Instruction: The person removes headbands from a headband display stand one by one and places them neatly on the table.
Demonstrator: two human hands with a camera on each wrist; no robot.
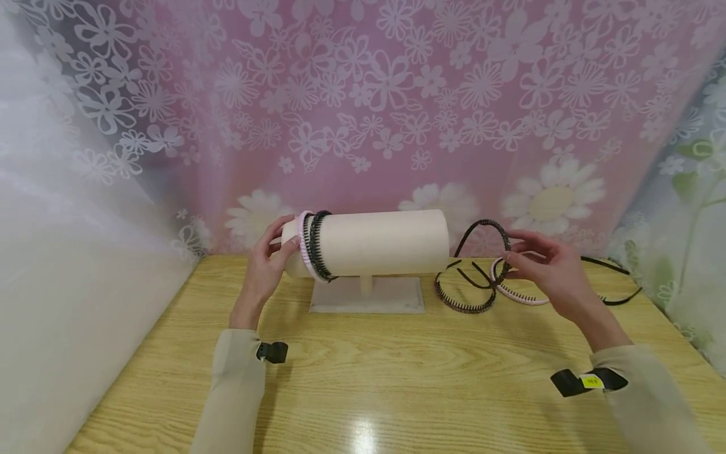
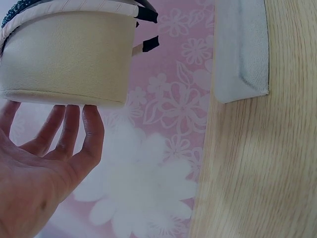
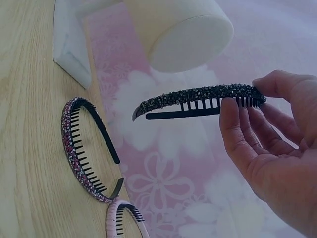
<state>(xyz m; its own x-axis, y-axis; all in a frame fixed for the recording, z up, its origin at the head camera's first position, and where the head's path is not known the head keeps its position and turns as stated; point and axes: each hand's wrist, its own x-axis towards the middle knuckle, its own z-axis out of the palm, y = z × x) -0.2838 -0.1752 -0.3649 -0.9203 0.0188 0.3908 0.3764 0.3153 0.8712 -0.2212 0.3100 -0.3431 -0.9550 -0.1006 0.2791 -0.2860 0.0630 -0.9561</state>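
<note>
A cream headband display stand (image 1: 391, 239), a horizontal padded roll on a post and flat base (image 1: 399, 304), stands on the table. My left hand (image 1: 262, 271) grips the roll's left end, thumb in front and fingertips at the rim. Next to that hand, a pink headband (image 1: 304, 255) and a dark toothed headband (image 1: 317, 252) sit around the roll. Beyond the roll's right end, my right hand (image 1: 553, 271) pinches a black glittery headband (image 3: 198, 94) between thumb and fingers, raised with its teeth and arms pointing toward the roll.
On the wooden table (image 1: 368, 366) at the right lie a headband with pinkish and dark stones (image 3: 74, 144), a pink toothed headband (image 3: 113, 220) and black headband arms (image 1: 619, 301). A pink floral curtain (image 1: 363, 126) hangs right behind the table, with pale curtains at both sides.
</note>
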